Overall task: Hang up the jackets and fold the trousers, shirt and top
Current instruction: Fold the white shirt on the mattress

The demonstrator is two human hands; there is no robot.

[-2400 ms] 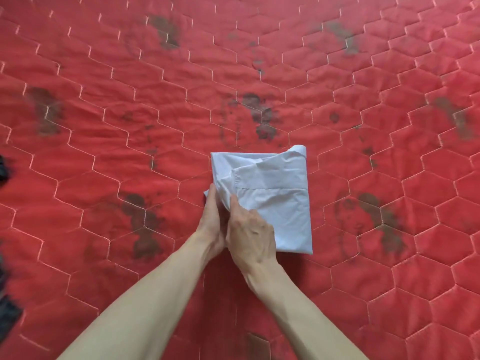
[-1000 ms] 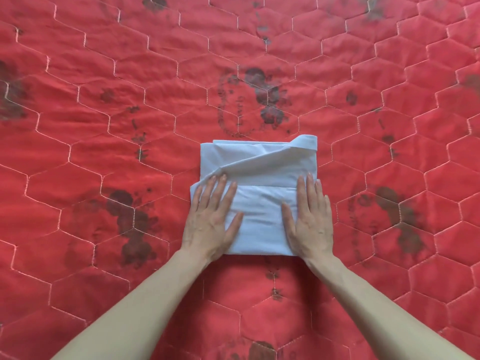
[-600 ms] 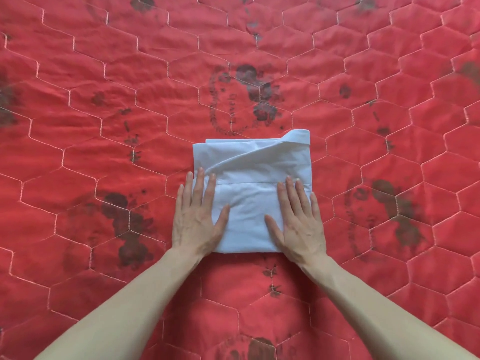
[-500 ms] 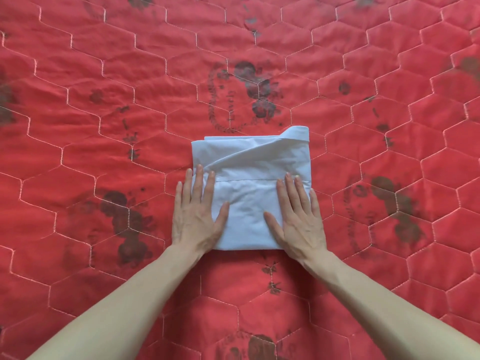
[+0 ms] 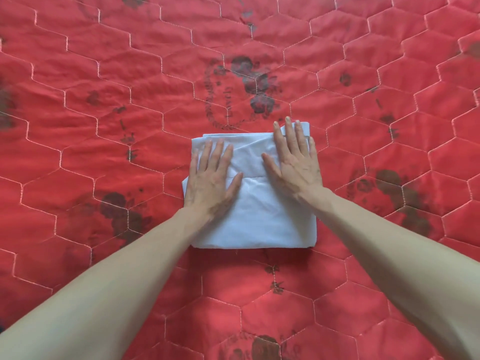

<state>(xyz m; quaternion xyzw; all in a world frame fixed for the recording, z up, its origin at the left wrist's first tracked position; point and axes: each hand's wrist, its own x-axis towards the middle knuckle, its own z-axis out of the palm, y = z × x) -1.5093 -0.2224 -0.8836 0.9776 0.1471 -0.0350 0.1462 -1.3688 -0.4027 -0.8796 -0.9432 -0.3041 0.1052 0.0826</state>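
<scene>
On the red quilt (image 5: pixel 104 126), seen from the head camera, a pale blue shirt (image 5: pixel 259 219) lies folded into a small square. The left hand (image 5: pixel 211 183) and the right hand (image 5: pixel 294 162) both lie flat on top of it, fingers straight, pressing and holding nothing. It looks soft, light and floppy, so the folds could slip open. Sliding both hands under the two sides would likely lift it best.

Red hexagon-quilted cover (image 5: pixel 104 74) with dark prints
</scene>
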